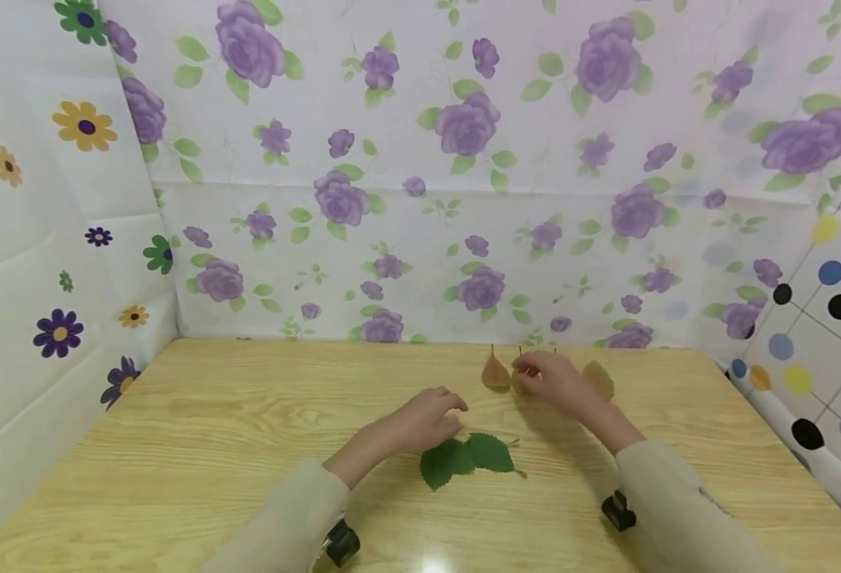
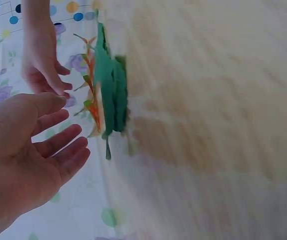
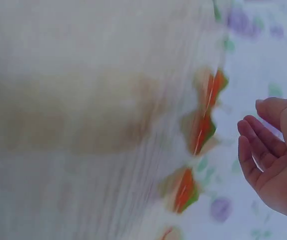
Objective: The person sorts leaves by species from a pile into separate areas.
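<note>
Green leaves [image 1: 490,452]: lie overlapped on the wooden table [image 1: 248,446], stems pointing right. Just left of the green leaves and slightly beyond, left hand [image 1: 429,418] with fingers loosely bent and parted, gripping nothing; a gap between fingertips and foliage seems to show from the left wrist, but contact hard to tell from the head view. Reaches in from the near left, back of the hand up, fingers pointing right, with the green leaves just beside it.

Farther beyond the green leaves and to the right, right hand [image 1: 550,378]: relaxed, fingers curved, thumb standing apart from the fingertips, nothing visible in its grasp. Stretches forward from the near right, fingers bent leftward, green leaves well apart on its near side. Also beyond the green leaves, near the fingers: reddish-brown leaf [image 1: 495,376], plus another partly hidden by the hand; yellowish leaf [image 1: 599,380] farther right, behind the forearm. Nearer than the green leaves, pale sleeves [image 1: 685,493] to either side; far behind them, purple-flowered cloth [image 1: 406,263].
</note>
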Available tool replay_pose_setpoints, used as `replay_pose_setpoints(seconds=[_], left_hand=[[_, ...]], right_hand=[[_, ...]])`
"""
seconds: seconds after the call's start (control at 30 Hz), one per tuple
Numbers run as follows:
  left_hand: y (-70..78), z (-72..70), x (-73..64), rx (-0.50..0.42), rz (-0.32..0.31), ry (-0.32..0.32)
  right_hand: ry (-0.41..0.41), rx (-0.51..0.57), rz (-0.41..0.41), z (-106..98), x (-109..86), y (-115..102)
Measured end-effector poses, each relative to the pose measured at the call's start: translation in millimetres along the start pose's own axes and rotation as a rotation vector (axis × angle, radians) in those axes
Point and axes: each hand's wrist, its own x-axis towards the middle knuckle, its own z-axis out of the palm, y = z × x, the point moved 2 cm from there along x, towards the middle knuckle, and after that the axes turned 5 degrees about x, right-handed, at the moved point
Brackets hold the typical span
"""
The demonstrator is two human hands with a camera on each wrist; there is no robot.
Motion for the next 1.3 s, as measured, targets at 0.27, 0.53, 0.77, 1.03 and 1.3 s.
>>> replay_pose_setpoints(seconds=[0.27, 0.53, 0.77, 1.03, 1.3], left_hand=[[-8.1, 6.0, -14.1, 0.031, 0.031, 0.002], [-11.4, 11.3, -22.0, 0.05, 0.03, -0.026], [-9.4, 12.1, -27.2, 0.075, 0.052, -0.029], [-7.1, 13.2, -30.7, 0.148, 0.056, -0.036], [-0.1, 13.0, -31.2, 0.265, 0.125, 0.01]], right_hand=[[-0.158, -0.023, -0.208, 20, -25.7, -52], [-0.288, -0.006, -0.318, 36, -44.2, -79], [-0.342, -0.032, -0.287, 45, -48.9, -77], [-0.339, -0.008, -0.279, 46, -50.1, -75], [-0.327, 0.013, -0.297, 45, -50.8, -76]])
